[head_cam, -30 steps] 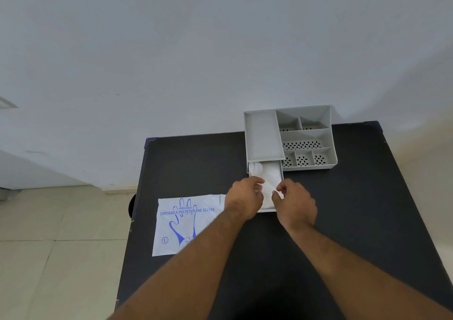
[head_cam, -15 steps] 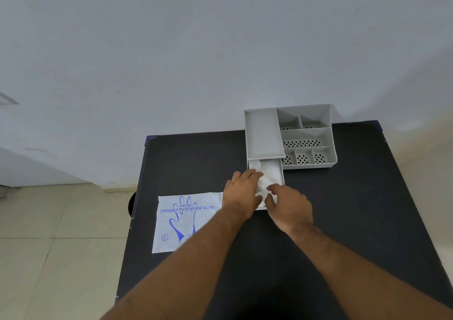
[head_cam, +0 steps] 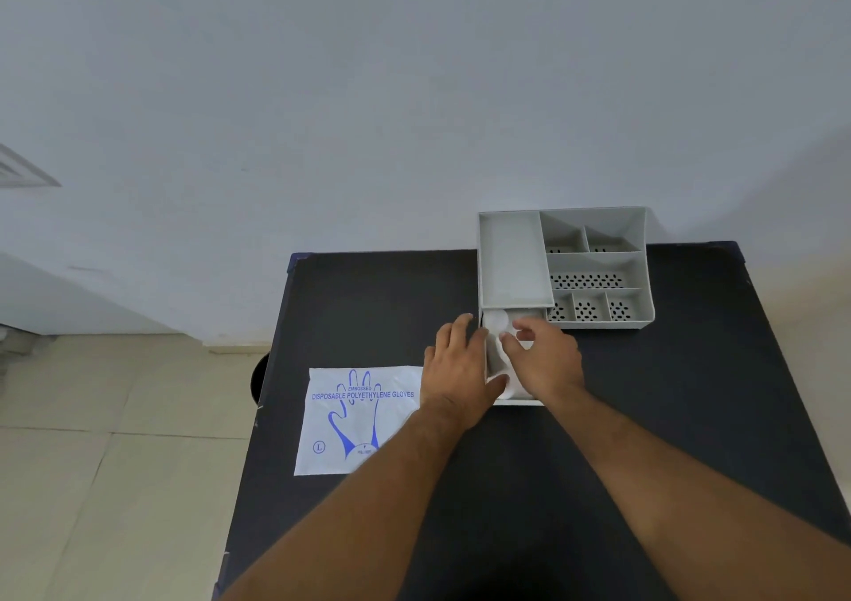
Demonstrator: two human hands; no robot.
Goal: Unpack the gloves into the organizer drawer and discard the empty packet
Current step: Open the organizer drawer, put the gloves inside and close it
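My right hand (head_cam: pixel 545 358) has slid up over the open drawer (head_cam: pixel 515 400), fingers pressing the gloves (head_cam: pixel 499 347) down inside, while my left hand (head_cam: pixel 460 370) now lies flat against the drawer's side. The empty packet (head_cam: pixel 359 416) lies just left; discarding it comes next.

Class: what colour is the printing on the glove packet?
Blue on the white packet, seen in the head view.
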